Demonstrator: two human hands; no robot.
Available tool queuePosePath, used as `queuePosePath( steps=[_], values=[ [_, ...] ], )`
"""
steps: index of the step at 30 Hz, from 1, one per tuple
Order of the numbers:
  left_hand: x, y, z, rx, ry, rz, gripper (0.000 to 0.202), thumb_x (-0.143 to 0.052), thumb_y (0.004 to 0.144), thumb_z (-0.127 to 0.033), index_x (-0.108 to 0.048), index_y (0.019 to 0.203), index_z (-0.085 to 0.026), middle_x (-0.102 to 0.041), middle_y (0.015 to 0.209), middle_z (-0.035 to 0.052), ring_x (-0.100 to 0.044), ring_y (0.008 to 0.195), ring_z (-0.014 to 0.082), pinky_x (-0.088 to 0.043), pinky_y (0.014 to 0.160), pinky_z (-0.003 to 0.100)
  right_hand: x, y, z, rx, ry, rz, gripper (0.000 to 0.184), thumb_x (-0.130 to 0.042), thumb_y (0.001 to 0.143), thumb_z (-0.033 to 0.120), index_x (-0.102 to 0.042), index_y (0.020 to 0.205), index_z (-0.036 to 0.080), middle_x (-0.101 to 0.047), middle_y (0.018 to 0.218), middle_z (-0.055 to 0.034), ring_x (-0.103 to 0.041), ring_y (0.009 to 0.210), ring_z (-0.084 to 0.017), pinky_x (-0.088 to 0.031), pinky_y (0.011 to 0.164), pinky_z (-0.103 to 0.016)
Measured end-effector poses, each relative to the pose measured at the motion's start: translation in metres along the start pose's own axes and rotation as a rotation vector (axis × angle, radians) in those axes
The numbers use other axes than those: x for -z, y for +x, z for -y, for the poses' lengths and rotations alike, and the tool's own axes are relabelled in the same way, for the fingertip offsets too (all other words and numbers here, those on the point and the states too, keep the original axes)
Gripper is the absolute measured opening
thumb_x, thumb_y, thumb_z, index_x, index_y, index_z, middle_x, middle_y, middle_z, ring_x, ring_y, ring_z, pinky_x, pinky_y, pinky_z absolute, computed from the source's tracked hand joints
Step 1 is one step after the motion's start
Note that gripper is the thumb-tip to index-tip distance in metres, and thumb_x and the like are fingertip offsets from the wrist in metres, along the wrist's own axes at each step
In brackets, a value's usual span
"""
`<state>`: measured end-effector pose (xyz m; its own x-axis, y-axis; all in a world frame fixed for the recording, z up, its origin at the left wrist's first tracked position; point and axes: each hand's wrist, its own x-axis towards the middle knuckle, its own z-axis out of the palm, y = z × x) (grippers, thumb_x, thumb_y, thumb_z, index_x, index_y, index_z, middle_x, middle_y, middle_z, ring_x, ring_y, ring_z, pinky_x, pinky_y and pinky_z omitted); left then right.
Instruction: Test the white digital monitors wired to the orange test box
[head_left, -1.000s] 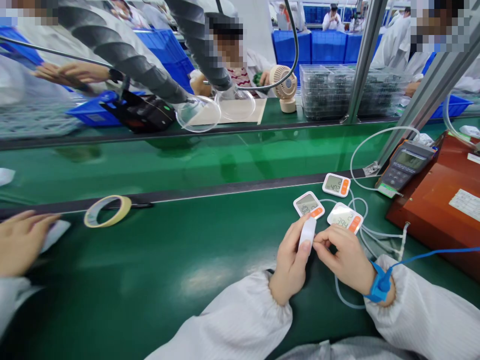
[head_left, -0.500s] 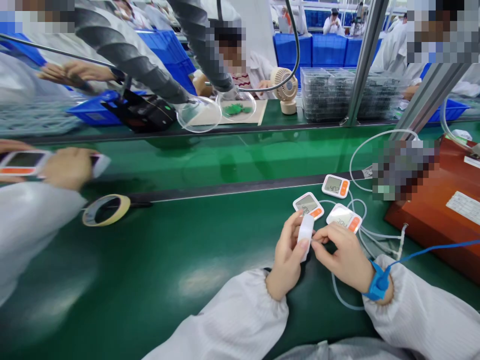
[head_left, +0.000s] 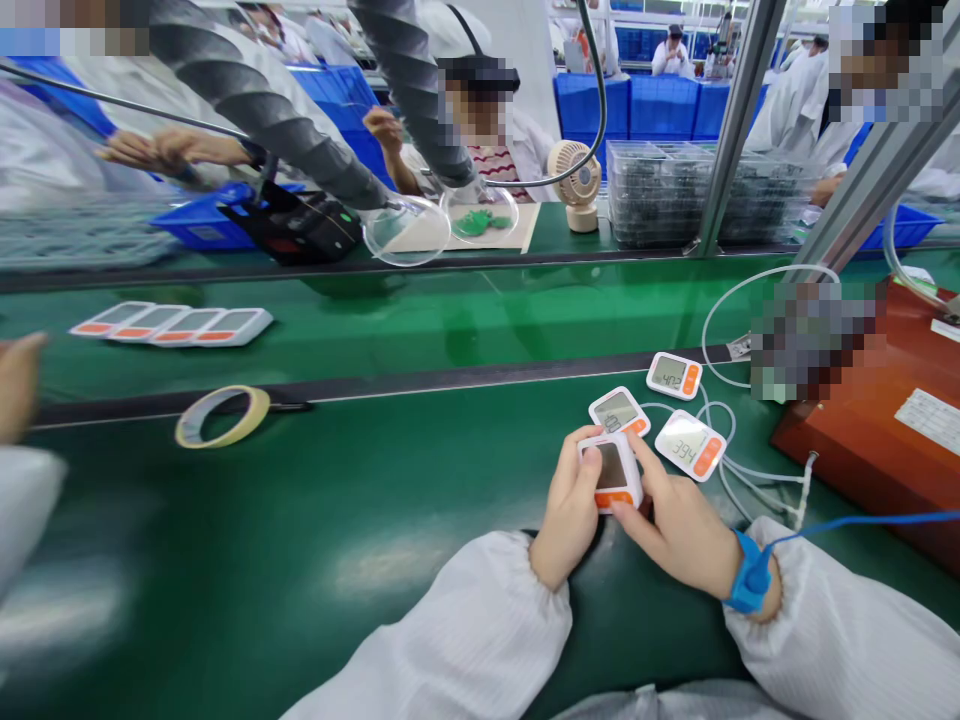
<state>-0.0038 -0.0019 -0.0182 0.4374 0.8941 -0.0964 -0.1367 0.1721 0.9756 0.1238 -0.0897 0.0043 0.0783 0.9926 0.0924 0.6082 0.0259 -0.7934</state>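
monitor point(head_left: 611, 472): glossy white plastic | table point(head_left: 337, 520): smooth green, sheeny | sleeve point(head_left: 465, 640): white cloth

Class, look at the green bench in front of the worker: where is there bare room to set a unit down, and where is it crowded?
Bare green mat lies between the tape roll and the left hand. Crowded: right of the held unit, where the right hand, three tubed units and the brown box cluster.

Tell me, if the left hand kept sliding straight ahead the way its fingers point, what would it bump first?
Probably the nearest white and orange monitor lying just beyond the one the left hand holds, though depth is hard to judge.
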Motion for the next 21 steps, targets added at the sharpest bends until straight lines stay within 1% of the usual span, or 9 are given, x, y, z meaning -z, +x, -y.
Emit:
queuePosePath(
  steps=[2,4,5,7,9,11,14,18,21],
  values=[
    [0.002,0.001,-0.001,0.002,-0.026,0.135,0.046,-0.051,0.092,-0.057,-0.052,0.122,-0.022,-0.061,0.111,0.0073,-0.062,0.081,0.0167,-0.051,0.061,0.025,0.003,0.001,0.001,-0.015,0.051,-0.047,0.062,-0.04,0.1,0.034,-0.021,0.153,0.008,-0.068,0.081,-0.0073,-0.065,0.07,-0.023,-0.05,0.065,-0.033],
    [0.005,0.001,-0.004,0.037,-0.086,0.327,0.058,-0.06,0.088,-0.053,-0.038,0.136,-0.027,-0.06,0.108,0.0055,-0.061,0.07,0.0144,-0.049,0.05,0.024,0.007,0.002,0.0,-0.018,0.108,-0.092,0.06,-0.035,0.101,0.033,-0.023,0.153,0.007,-0.069,0.084,-0.0087,-0.066,0.072,-0.023,-0.052,0.068,-0.034],
    [0.006,0.001,-0.006,0.06,-0.11,0.405,0.067,-0.065,0.086,-0.048,-0.029,0.141,-0.031,-0.059,0.107,0.0044,-0.06,0.066,0.013,-0.048,0.048,0.023,0.008,0.003,0.0,-0.018,0.127,-0.107,0.058,-0.034,0.102,0.033,-0.024,0.152,0.006,-0.069,0.086,-0.0091,-0.067,0.073,-0.023,-0.053,0.069,-0.034],
    [0.006,0.002,-0.01,0.087,-0.142,0.491,0.079,-0.071,0.084,-0.037,-0.02,0.143,-0.035,-0.057,0.11,0.0038,-0.059,0.066,0.0108,-0.05,0.05,0.022,0.008,0.003,-0.002,-0.009,0.138,-0.131,0.056,-0.032,0.102,0.032,-0.027,0.151,0.006,-0.07,0.089,-0.0104,-0.067,0.076,-0.023,-0.054,0.071,-0.035],
    [0.006,0.002,-0.013,0.087,-0.16,0.512,0.079,-0.072,0.084,-0.032,-0.02,0.142,-0.037,-0.055,0.115,0.0048,-0.06,0.068,0.0095,-0.053,0.053,0.023,0.007,0.003,-0.004,0.017,0.129,-0.161,0.055,-0.032,0.101,0.031,-0.03,0.15,0.005,-0.07,0.097,-0.0127,-0.068,0.083,-0.024,-0.055,0.077,-0.037],
    [0.007,0.002,-0.014,0.076,-0.162,0.517,0.076,-0.072,0.084,-0.031,-0.023,0.141,-0.037,-0.053,0.119,0.0057,-0.06,0.071,0.0098,-0.054,0.056,0.023,0.005,0.003,-0.006,0.042,0.124,-0.184,0.055,-0.033,0.101,0.031,-0.032,0.15,0.006,-0.069,0.106,-0.0147,-0.067,0.092,-0.025,-0.054,0.084,-0.038],
    [0.008,0.003,-0.014,0.087,-0.16,0.527,0.076,-0.073,0.083,-0.031,-0.023,0.14,-0.036,-0.053,0.118,0.0051,-0.061,0.075,0.0114,-0.056,0.06,0.025,0.003,0.003,-0.006,0.042,0.147,-0.18,0.055,-0.035,0.101,0.031,-0.031,0.15,0.006,-0.069,0.105,-0.0145,-0.067,0.095,-0.025,-0.054,0.087,-0.038],
    [0.01,0.005,-0.016,0.144,-0.146,0.529,0.078,-0.073,0.084,-0.031,-0.019,0.14,-0.034,-0.057,0.109,0.0033,-0.062,0.071,0.0111,-0.056,0.062,0.027,0.004,0.005,-0.005,0.041,0.138,-0.152,0.057,-0.035,0.1,0.032,-0.029,0.151,0.005,-0.07,0.095,-0.0125,-0.068,0.085,-0.024,-0.055,0.08,-0.038],
    [0.01,0.006,-0.018,0.162,-0.132,0.522,0.077,-0.072,0.085,-0.031,-0.018,0.139,-0.032,-0.06,0.101,0.0016,-0.063,0.067,0.0118,-0.055,0.062,0.028,0.006,0.007,-0.004,0.024,0.125,-0.13,0.057,-0.034,0.1,0.031,-0.029,0.151,0.008,-0.07,0.084,-0.0076,-0.068,0.072,-0.022,-0.055,0.073,-0.036]
  ],
)
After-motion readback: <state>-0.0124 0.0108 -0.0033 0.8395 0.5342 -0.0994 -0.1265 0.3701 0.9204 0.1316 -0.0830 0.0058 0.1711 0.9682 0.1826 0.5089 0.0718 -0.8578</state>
